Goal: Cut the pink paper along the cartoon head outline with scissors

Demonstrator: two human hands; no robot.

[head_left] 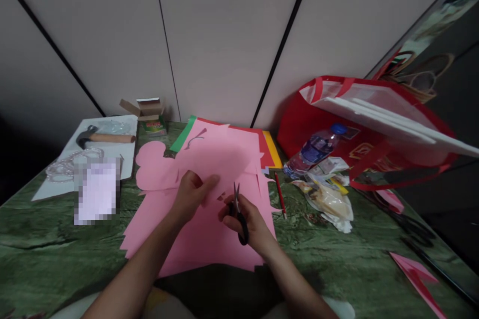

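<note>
In my right hand is a pair of scissors with black handles, the blades pointing up and away from me. My left hand, just to the left, has thumb and fingers pinched on a piece of pink paper. Its outline blends into the pink sheets beneath, so its exact shape is hard to tell. A rounded pink paper cutout lies at the left of the pile. Small scraps of paper lie near the scissor blades.
On the left are a hammer, a pixelated pale item and a small opened box. Right of the paper lie a red pencil, a water bottle, food in plastic wrap and a red bag. A wall stands behind.
</note>
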